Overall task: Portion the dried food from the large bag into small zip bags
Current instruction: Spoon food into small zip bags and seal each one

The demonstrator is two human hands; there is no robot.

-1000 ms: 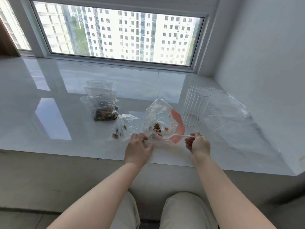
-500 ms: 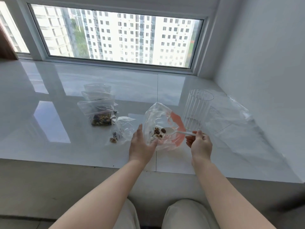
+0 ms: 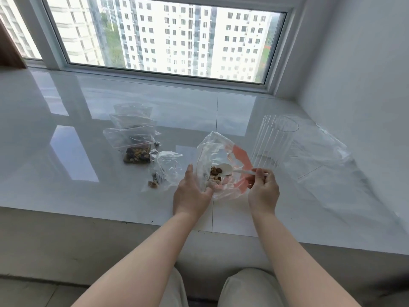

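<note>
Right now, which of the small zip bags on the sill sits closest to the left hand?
The crumpled small bag just beside the left hand, holding only a few pieces. The fuller flat bag and the stack behind it lie farther back.

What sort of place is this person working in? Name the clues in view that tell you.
Probably a room in a high-rise flat: a wide glossy window ledge serves as the worktop, the window looks out on apartment towers, and homely items such as a clear ribbed cup and zip bags rest on it.
</note>
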